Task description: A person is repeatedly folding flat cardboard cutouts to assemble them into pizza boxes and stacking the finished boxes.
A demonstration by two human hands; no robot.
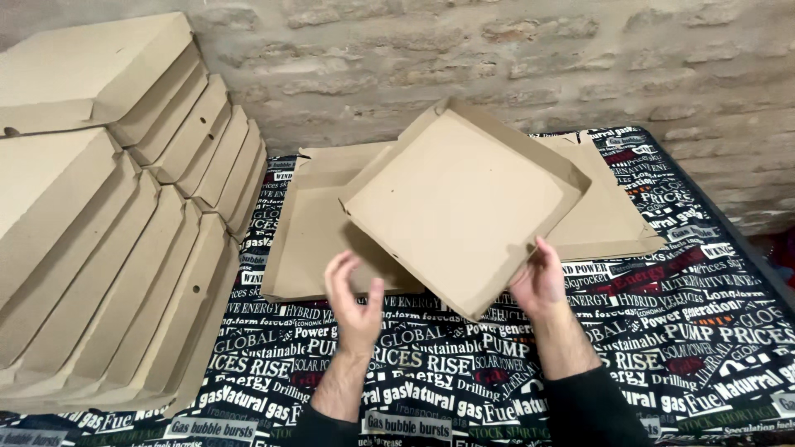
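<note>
cardboard box tray (464, 199) tilts corner-down, right hand (540, 281) gripping its edge.

The near strip of the table (696, 364), along the lower middle and lower right of the frame, lies bare, so a hand could pass there freely. The left third is blocked by leaning stacks of folded boxes (124, 232) from top to bottom. The middle is filled by a tilted box (464, 199), raised above the flat cardboard (306, 240) that covers the table behind it. The brick wall (497, 50) closes the far side across the top.
</note>
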